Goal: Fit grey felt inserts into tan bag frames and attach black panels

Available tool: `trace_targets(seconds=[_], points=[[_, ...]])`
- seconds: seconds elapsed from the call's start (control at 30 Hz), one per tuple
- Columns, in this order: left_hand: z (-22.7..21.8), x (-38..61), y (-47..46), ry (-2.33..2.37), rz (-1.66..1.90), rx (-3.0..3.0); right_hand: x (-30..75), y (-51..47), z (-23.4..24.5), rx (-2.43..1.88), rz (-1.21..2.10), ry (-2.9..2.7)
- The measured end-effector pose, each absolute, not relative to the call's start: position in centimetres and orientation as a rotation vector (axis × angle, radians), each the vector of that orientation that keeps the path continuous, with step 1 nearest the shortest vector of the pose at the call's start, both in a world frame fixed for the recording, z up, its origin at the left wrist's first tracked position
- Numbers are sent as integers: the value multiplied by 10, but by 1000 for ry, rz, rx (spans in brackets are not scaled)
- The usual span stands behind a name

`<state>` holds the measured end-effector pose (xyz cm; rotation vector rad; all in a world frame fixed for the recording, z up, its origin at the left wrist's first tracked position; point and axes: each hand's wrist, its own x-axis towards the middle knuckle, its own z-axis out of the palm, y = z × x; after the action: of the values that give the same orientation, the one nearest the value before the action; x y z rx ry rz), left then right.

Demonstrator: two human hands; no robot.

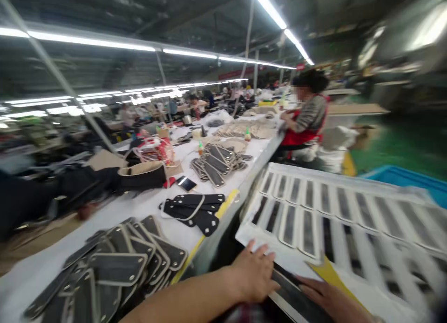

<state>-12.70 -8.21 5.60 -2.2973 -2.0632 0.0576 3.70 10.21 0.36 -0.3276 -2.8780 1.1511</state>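
My left hand (253, 274) reaches in from the bottom with fingers stretched out and spread, lying by the near corner of a white slotted tray (279, 251). Lower right, my right hand (324, 295) is blurred, its fingertips at a dark strip with a pale edge (293, 292) that lies between my two hands. I cannot tell whether the right hand grips it. In the tray are rows of dark oblong pieces with pale borders (309, 232). A yellow strip (335, 279) crosses the tray beside my right hand.
On the long white table (167, 285) lie a heap of grey pale-edged pieces (118, 269), black pieces (195, 209), a second grey pile (216, 162) and a phone (186, 183). A co-worker in a red apron (303, 123) sits farther along. A blue bin (401, 174) stands right.
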Motion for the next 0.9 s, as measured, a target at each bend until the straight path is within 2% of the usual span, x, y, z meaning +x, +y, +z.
trace_targets(seconds=[0.07, 0.17, 0.27, 0.37, 0.57, 0.7, 0.9], points=[[54, -119, -90, -2156, 2, -2229, 57, 86, 37, -459, 1116, -2874], [40, -104, -91, -2002, -204, -2290, 97, 67, 60, -645, 826, -2712], [27, -77, -88, -1745, -415, -2532, 143, 38, 51, -739, 558, -2598], [24, -48, -85, -1693, -589, -2612, 175, 6, 29, -773, 378, -2524], [29, -32, -76, -1862, -633, -2592, 174, -11, -7, -880, 325, -2325], [29, -27, -73, -2009, -699, -2508, 164, -10, -5, -926, 337, -2257], [40, -11, -64, -2252, -555, -2457, 151, -11, -2, -1048, 292, -2175]])
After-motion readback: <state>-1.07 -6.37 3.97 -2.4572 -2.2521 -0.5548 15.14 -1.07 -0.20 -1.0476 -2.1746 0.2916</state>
